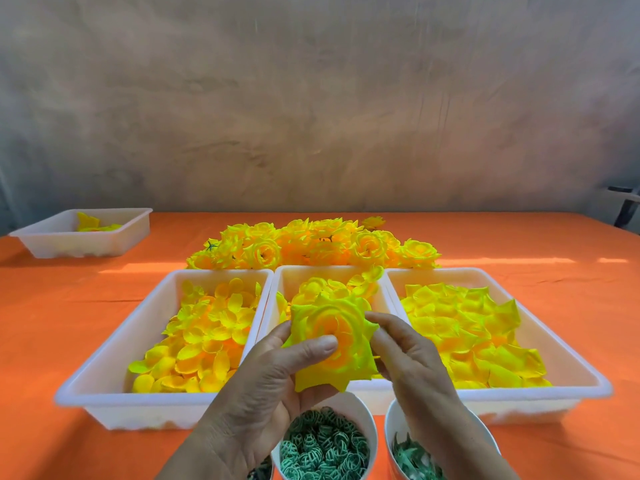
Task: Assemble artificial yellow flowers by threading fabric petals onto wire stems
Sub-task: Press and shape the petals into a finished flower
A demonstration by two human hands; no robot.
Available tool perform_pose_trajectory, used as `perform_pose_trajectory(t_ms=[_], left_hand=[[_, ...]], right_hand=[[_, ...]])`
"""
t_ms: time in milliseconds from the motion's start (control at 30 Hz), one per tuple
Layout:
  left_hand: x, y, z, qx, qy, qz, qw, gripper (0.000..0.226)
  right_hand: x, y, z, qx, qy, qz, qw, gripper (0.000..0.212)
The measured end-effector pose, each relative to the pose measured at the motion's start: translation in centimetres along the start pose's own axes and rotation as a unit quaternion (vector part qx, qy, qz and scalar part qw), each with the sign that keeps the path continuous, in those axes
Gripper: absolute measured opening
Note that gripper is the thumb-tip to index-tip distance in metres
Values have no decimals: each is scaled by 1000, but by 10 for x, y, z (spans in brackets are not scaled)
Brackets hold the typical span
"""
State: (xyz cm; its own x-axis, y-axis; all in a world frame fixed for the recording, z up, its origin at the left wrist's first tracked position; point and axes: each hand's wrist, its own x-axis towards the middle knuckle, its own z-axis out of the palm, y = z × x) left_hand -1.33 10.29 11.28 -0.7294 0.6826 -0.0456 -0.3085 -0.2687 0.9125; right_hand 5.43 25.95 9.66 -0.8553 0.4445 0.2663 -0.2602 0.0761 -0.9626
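yellow flower (343, 327) is clasped by left grip (277, 375), thumb on top; right grip (408, 355) pinches its edge. i'd keep layers centred and press evenly.

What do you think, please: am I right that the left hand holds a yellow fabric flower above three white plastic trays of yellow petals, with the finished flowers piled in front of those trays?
Not quite: the head view shows the pile of finished yellow flowers behind the three white plastic trays. The left hand does hold the yellow fabric flower above them.
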Motion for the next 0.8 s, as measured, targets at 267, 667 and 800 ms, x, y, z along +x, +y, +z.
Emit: perform_pose_trajectory(t_ms=[267, 667, 800], left_hand=[[19, -1, -3, 34, 49, 5, 998, 62], [51, -9, -22, 8, 133, 15, 991, 43], [53, -18, -36, 38, 158, 35, 986, 39]], right_hand=[[11, -9, -6, 28, -90, 101, 990, 61], [102, -11, -44, 144, 30, 124, 981, 23], [172, -6, -79, 183, 166, 152, 957, 7]])
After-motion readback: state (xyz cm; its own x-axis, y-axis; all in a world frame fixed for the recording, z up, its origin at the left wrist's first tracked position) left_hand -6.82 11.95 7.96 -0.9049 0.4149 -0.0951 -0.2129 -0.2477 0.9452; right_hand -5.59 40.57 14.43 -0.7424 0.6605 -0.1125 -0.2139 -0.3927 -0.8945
